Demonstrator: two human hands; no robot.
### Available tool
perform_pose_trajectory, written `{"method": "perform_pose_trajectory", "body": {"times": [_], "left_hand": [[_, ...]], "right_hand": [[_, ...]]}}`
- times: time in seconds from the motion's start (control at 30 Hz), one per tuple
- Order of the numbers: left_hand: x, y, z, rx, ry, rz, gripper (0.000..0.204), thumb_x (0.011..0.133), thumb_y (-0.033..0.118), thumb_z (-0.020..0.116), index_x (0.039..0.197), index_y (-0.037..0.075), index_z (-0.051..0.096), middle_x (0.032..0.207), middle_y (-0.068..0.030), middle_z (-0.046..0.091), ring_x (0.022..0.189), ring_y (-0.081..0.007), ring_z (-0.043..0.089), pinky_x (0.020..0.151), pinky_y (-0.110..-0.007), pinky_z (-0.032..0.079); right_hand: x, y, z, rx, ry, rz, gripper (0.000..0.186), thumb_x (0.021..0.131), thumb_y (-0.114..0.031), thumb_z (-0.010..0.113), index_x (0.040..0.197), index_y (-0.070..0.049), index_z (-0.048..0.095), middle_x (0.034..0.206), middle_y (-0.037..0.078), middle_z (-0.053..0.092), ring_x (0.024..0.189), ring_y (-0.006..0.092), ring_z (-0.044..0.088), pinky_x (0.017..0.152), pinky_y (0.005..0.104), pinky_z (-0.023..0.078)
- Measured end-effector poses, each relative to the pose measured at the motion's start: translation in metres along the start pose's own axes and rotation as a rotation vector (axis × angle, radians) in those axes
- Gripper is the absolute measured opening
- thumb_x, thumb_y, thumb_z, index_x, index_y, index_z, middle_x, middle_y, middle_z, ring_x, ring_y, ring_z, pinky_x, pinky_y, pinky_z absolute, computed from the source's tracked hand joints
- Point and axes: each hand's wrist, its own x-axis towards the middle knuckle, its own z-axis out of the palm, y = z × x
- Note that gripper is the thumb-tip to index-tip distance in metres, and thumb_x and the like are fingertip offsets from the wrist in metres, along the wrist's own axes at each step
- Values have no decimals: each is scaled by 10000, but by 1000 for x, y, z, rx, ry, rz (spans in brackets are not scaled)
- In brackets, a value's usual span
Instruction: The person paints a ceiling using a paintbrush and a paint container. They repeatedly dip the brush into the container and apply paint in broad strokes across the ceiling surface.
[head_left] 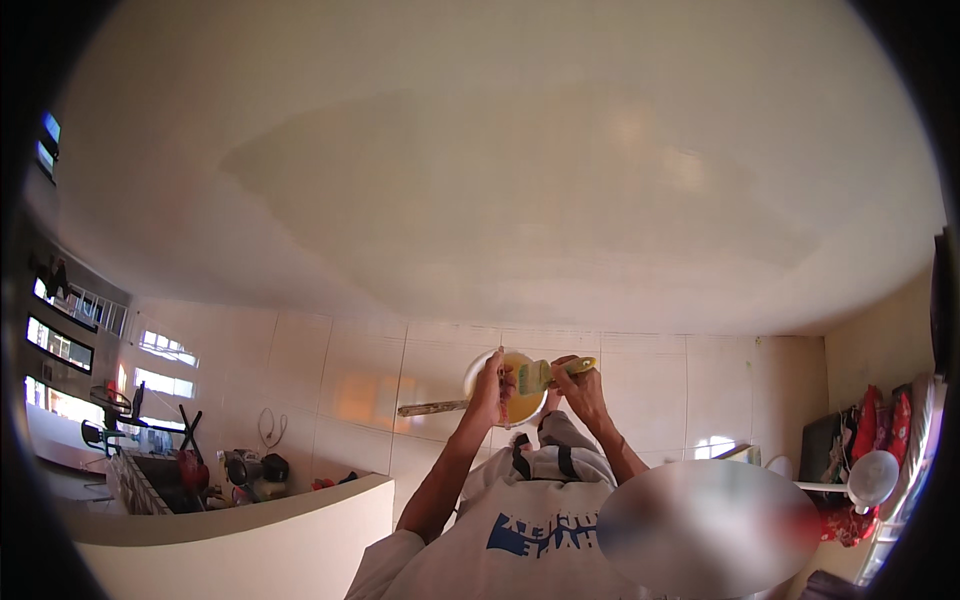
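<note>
My right hand [582, 388] grips the green and yellow handle of a wide paintbrush [540, 376]. My left hand [488, 390] is closed at the brush's other end, its fingers on the bristle end, which they mostly hide. Below both hands is a round white bucket [472, 372] with a yellowish content [525, 405]. A pale, stained stick [432, 408] sticks out leftward beside my left hand; whether that hand touches it I cannot tell.
Ahead rises a pale wall [500, 270] with a large darker patch [450, 170]. Light tiles [360, 365] cover the floor. A low curved partition [250, 525] stands at left, with a chair [100, 435] and household things beyond. Red clothes [880, 425] and a white fan-like object [873, 480] are at right.
</note>
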Motion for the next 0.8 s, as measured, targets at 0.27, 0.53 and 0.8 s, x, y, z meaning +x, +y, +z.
{"method": "perform_pose_trajectory", "body": {"times": [0.27, 0.53, 0.8], "left_hand": [[-48, -12, 0, -108, -13, 29, 518, 967, 613, 567, 998, 96, 572, 656, -1, 588, 483, -94, 512, 444, -226, 371], [-70, -11, 10, -116, -74, 75, 540, 987, 633, 506, 994, 95, 552, 659, -14, 591, 467, -108, 499, 426, -243, 351], [-69, 0, 15, -64, -131, 72, 597, 1006, 644, 417, 995, 77, 603, 729, -33, 594, 579, -151, 529, 561, -276, 422]], "right_hand": [[-45, -30, -4, -170, -31, -113, 291, 951, -197, 636, 1051, 73, 676, 818, 157, 730, 758, 201, 729, 668, 315, 574], [-43, -28, -13, -235, -89, -222, 303, 959, -232, 636, 1040, 57, 670, 833, 153, 732, 744, 212, 743, 658, 314, 579], [-40, -47, -22, -338, -139, -315, 261, 981, -216, 546, 975, 30, 631, 763, 222, 691, 742, 363, 721, 654, 415, 543]]}}
